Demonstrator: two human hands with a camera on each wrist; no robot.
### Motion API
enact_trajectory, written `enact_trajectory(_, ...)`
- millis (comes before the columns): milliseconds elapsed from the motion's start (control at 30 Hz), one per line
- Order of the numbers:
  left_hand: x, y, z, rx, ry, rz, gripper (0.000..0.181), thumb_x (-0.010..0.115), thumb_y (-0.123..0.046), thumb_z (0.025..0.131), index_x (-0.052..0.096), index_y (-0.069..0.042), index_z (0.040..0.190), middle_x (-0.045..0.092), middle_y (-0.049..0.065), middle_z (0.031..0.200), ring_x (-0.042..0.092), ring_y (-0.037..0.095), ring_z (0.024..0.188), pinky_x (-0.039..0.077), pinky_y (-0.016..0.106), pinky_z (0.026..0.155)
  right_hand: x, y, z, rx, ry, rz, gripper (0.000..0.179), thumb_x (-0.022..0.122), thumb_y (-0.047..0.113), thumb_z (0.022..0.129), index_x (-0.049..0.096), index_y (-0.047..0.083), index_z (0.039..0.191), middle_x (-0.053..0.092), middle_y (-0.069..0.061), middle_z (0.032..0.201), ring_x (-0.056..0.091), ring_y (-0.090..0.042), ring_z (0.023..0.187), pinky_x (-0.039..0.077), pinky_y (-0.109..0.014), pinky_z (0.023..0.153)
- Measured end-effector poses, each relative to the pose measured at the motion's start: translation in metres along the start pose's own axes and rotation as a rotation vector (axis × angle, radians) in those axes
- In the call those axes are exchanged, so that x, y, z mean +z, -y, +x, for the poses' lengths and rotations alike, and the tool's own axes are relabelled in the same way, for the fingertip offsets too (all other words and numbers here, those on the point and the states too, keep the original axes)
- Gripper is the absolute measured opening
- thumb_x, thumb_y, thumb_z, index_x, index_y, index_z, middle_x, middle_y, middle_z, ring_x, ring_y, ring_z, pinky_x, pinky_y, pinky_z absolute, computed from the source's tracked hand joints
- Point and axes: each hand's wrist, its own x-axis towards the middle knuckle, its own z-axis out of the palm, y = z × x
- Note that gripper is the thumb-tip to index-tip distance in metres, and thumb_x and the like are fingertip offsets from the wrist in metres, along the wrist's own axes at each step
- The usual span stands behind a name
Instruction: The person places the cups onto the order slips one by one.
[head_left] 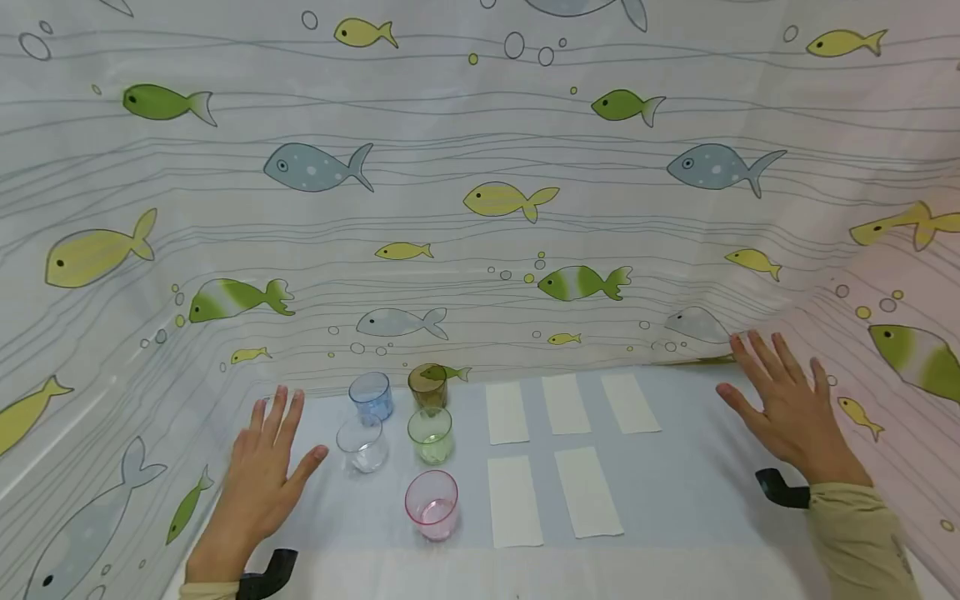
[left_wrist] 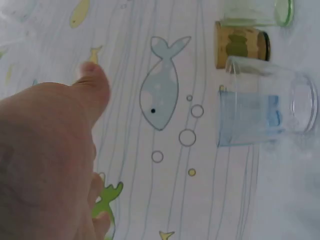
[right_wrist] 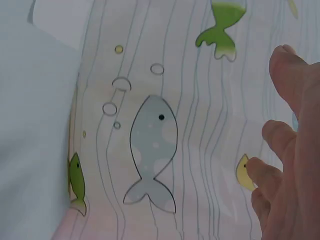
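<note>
My left hand (head_left: 262, 475) is held with fingers spread at the left of the table, holding nothing. Nearest to it is a clear glass (head_left: 363, 445), with a blue glass (head_left: 371, 397) behind it. A brown glass (head_left: 427, 387), a green glass (head_left: 431, 437) and a pink-rimmed glass (head_left: 432, 507) form a column to their right. At the table's right side my right hand (head_left: 795, 412) also has spread fingers and holds nothing. Between the hands lie several white paper pieces, among them a front-left one (head_left: 514, 502). In the left wrist view, the clear glass (left_wrist: 300, 102) overlaps the blue glass (left_wrist: 245, 120).
A curtain (head_left: 465, 142) printed with fish surrounds the back and both sides. The glasses and papers stand on a pale blue sheet (head_left: 690, 492). A black wrist strap piece (head_left: 782, 488) sits by the right sleeve, another (head_left: 268, 575) by the left.
</note>
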Motion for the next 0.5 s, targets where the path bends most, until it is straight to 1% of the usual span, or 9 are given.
enact_trajectory(33,0.002,-0.002,0.000,0.008,-0.004,-0.023,0.085,0.057,-0.047,0.108,0.013,-0.014,0.172,0.010,0.020,0.178,0.001,0.049,0.164,0.005,0.078,0.126,0.002,0.004,0.001,-0.024,-0.007,0.040,0.082,0.054,0.052,0.107,0.012,0.025,0.172,0.016,-0.017,0.178,-0.001,-0.037,0.167,-0.008,-0.073,0.128)
enact_trajectory(100,0.008,-0.009,0.000,0.034,-0.028,-0.088,0.084,0.067,-0.040,0.104,0.023,-0.009,0.169,0.022,0.024,0.174,0.017,0.052,0.159,0.019,0.078,0.122,0.008,0.014,0.004,-0.068,-0.008,0.146,0.082,0.062,0.043,0.106,0.016,0.024,0.172,0.031,-0.023,0.172,0.017,-0.046,0.162,0.007,-0.076,0.126)
enact_trajectory(167,0.017,-0.019,0.001,0.068,-0.066,-0.179,0.081,0.078,-0.031,0.097,0.038,-0.006,0.163,0.041,0.023,0.164,0.038,0.046,0.150,0.037,0.068,0.116,0.015,0.028,0.008,-0.094,0.020,0.264,0.081,0.065,0.034,0.106,0.019,0.025,0.171,0.051,-0.023,0.159,0.041,-0.046,0.149,0.030,-0.075,0.117)
enact_trajectory(233,0.026,-0.029,0.003,0.120,-0.102,-0.299,0.076,0.087,-0.021,0.088,0.050,-0.004,0.152,0.055,0.018,0.149,0.052,0.037,0.135,0.050,0.052,0.107,0.026,0.042,0.011,-0.112,0.068,0.381,0.078,0.064,0.025,0.107,0.020,0.026,0.171,0.068,-0.019,0.138,0.060,-0.039,0.129,0.046,-0.066,0.107)
enact_trajectory(267,0.032,-0.034,0.004,0.149,-0.107,-0.366,0.075,0.090,-0.017,0.083,0.054,-0.004,0.148,0.059,0.015,0.141,0.056,0.031,0.128,0.053,0.044,0.101,0.033,0.049,0.013,-0.114,0.101,0.434,0.076,0.062,0.023,0.108,0.020,0.026,0.171,0.072,-0.014,0.128,0.065,-0.033,0.120,0.051,-0.059,0.103)
enact_trajectory(333,0.042,-0.043,0.006,0.196,-0.082,-0.503,0.076,0.093,-0.012,0.077,0.057,-0.008,0.144,0.062,0.007,0.135,0.059,0.021,0.120,0.055,0.031,0.096,0.050,0.062,0.019,-0.120,0.166,0.527,0.072,0.059,0.021,0.110,0.021,0.028,0.171,0.073,-0.004,0.111,0.068,-0.019,0.103,0.057,-0.042,0.096)
enact_trajectory(367,0.048,-0.047,0.007,0.219,-0.055,-0.564,0.079,0.094,-0.011,0.075,0.056,-0.009,0.145,0.061,0.005,0.136,0.059,0.019,0.120,0.055,0.028,0.097,0.059,0.068,0.022,-0.126,0.194,0.574,0.071,0.060,0.020,0.110,0.023,0.028,0.170,0.071,-0.001,0.107,0.067,-0.014,0.097,0.057,-0.034,0.093)
enact_trajectory(433,0.058,-0.053,0.005,0.247,0.007,-0.655,0.085,0.096,-0.011,0.072,0.054,-0.011,0.147,0.060,0.003,0.138,0.059,0.018,0.122,0.055,0.029,0.100,0.076,0.080,0.030,-0.138,0.249,0.656,0.070,0.064,0.022,0.108,0.029,0.027,0.169,0.066,0.001,0.101,0.063,-0.009,0.090,0.056,-0.025,0.087)
enact_trajectory(500,0.069,-0.057,0.001,0.259,0.071,-0.687,0.090,0.097,-0.016,0.071,0.052,-0.012,0.149,0.059,0.002,0.142,0.060,0.019,0.125,0.056,0.035,0.102,0.092,0.094,0.037,-0.136,0.295,0.712,0.072,0.070,0.025,0.105,0.035,0.028,0.167,0.061,0.001,0.097,0.059,-0.011,0.086,0.053,-0.022,0.082)
